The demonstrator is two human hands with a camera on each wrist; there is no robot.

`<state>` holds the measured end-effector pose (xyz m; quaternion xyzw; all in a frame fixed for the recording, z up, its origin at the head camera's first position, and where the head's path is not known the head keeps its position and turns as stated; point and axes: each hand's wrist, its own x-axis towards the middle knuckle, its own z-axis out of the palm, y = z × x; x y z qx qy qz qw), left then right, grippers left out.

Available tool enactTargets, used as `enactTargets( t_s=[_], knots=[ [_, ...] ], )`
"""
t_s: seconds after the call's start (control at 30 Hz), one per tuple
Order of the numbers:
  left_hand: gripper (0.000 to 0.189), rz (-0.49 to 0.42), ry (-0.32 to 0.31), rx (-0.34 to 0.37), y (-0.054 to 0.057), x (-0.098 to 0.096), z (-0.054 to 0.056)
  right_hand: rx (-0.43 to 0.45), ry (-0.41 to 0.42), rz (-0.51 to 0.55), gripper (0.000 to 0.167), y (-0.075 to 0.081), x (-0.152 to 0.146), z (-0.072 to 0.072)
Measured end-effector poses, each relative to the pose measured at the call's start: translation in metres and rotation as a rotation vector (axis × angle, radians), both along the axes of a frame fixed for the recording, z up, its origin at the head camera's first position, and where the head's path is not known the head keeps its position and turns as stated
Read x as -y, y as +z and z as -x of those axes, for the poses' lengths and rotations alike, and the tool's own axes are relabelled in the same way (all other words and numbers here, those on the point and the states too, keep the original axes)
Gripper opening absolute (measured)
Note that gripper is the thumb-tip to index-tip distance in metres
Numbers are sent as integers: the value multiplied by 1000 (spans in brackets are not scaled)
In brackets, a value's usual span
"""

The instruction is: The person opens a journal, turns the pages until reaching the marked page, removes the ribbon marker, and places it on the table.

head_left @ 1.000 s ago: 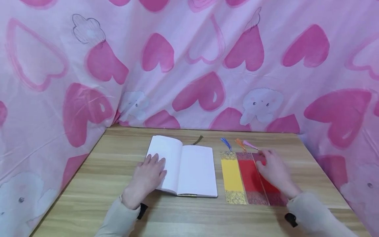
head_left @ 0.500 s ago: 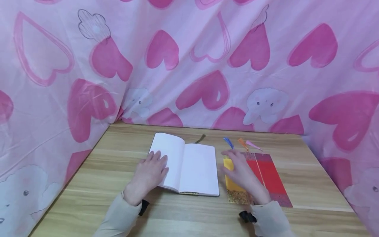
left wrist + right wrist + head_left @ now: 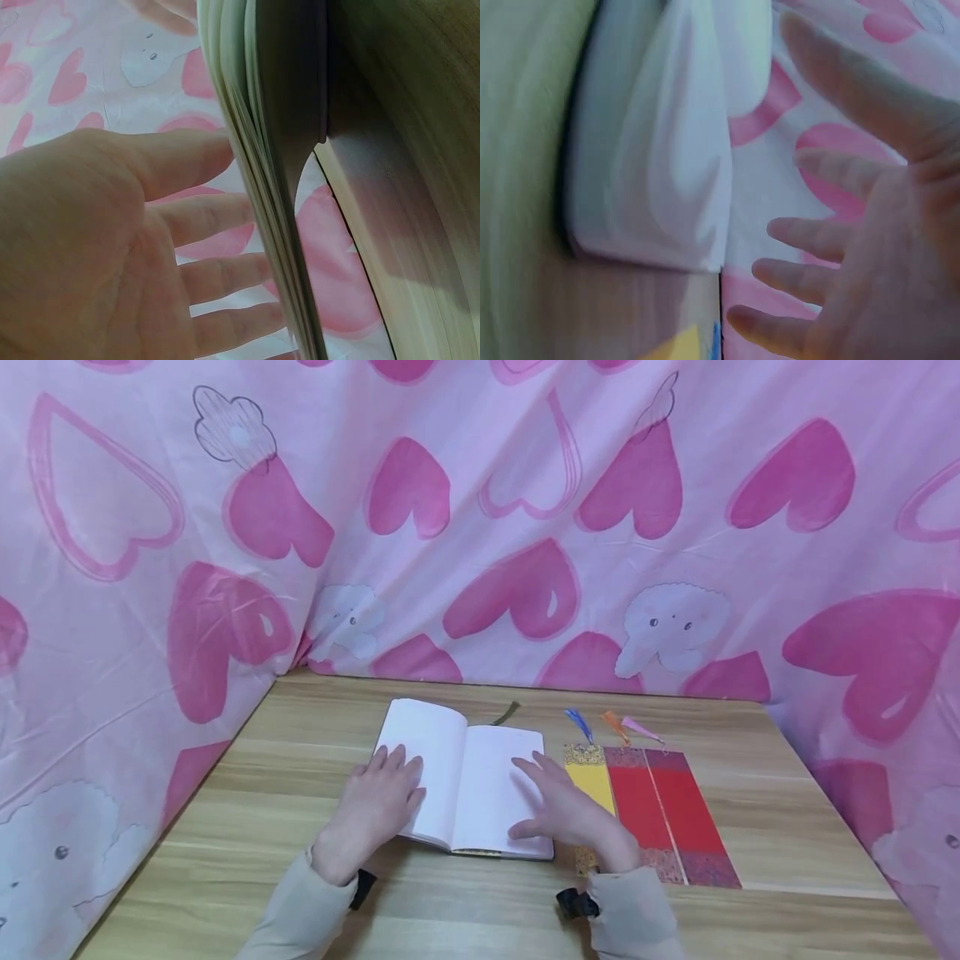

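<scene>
An open notebook (image 3: 491,777) with blank white pages lies on the table. My left hand (image 3: 375,806) rests on its left page, fingers straight; in the left wrist view the fingertips touch the page stack (image 3: 247,112). Over the right page hovers my right hand (image 3: 570,814), its fingers spread. The right wrist view shows a gap between that hand (image 3: 870,232) and the pages (image 3: 682,172). Beside the notebook lie a yellow bookmark (image 3: 589,783), partly hidden by the right hand, and two red bookmarks, a middle one (image 3: 636,797) and a right one (image 3: 688,802).
Blue (image 3: 578,725), orange (image 3: 615,725) and pink tassels (image 3: 640,727) extend behind the bookmarks. A dark ribbon (image 3: 507,713) sticks out behind the notebook. The wooden table (image 3: 465,910) is backed by a pink heart-patterned cloth (image 3: 510,585).
My right hand has moved left from the right red bookmark, across the yellow one, to above the notebook's right page. The bookmarks and the left hand keep their places.
</scene>
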<state>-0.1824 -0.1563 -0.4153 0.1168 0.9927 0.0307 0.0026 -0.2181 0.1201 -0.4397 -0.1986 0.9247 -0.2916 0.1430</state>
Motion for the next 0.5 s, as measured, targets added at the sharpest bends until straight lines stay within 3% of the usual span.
enactTargets(
  t_s=[0.23, 0.5],
  knots=[
    [43, -4, -22, -43, -2, 1, -2, 14, 184, -95, 117, -5, 18, -6],
    [44, 2, -35, -41, -2, -2, -1, 87, 151, -167, 111, -8, 22, -8]
  ],
)
